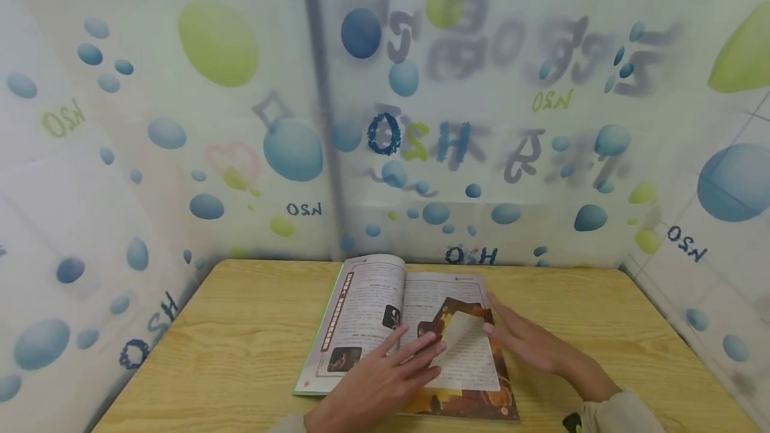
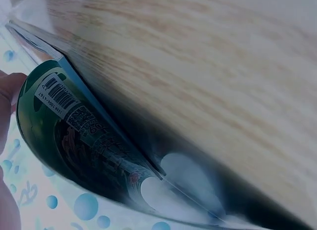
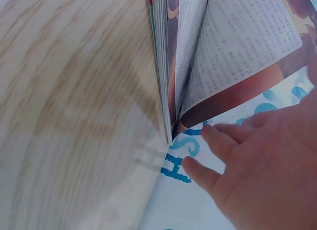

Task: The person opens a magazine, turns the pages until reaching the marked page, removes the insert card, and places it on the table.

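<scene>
An open magazine lies on the table, its text pages facing up. My left hand rests across the inner part of the right-hand page with fingers extended. A right-hand page curls up from those beneath; in the right wrist view the raised page bends away from the stack. Beside the magazine's right edge is my right hand, fingers extended and slightly apart. In the left wrist view the dark green back cover with a barcode shows, and part of my left hand is at the frame's edge.
The wooden table extends on both sides of the magazine. Behind it and at both sides hangs a pale curtain printed with blue and green drops. A dark object shows at my right sleeve.
</scene>
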Demonstrator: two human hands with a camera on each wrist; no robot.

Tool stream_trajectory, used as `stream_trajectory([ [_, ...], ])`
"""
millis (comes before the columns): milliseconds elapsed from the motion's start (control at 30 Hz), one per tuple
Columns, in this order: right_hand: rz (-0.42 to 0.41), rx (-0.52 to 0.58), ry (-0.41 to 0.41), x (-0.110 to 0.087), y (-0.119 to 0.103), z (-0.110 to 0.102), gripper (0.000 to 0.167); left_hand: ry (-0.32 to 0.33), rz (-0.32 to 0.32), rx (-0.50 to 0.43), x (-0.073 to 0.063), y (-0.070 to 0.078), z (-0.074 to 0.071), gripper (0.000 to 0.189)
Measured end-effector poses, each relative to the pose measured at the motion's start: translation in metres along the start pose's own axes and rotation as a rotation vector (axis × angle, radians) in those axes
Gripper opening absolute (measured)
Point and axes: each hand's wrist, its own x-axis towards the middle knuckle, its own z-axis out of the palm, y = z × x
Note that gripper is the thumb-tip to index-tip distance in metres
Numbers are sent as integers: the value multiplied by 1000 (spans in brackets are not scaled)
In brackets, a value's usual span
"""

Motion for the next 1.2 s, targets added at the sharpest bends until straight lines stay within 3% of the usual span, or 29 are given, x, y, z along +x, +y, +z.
stream_trajectory([
  [167,-58,-73,-126,-2,5,0,103,0,-14,13,1,0,2,29],
  [333,-100,-128,-275,-7,7,3,103,-75,-25,-16,0,-1,0,23],
  [600,-117,-269,-239,-8,2,10,108,-220,-58,-66,0,-3,-4,36],
  [867,-91,-303,-229,-5,3,13,110,-155,-105,-17,0,-3,-2,17],
  [1033,-60,-305,-226,-6,0,14,109,-205,-186,-34,-1,-3,-1,23],
  [1200,-40,-298,-226,-6,-2,14,109,-204,-252,-78,-5,-3,-2,27],
])
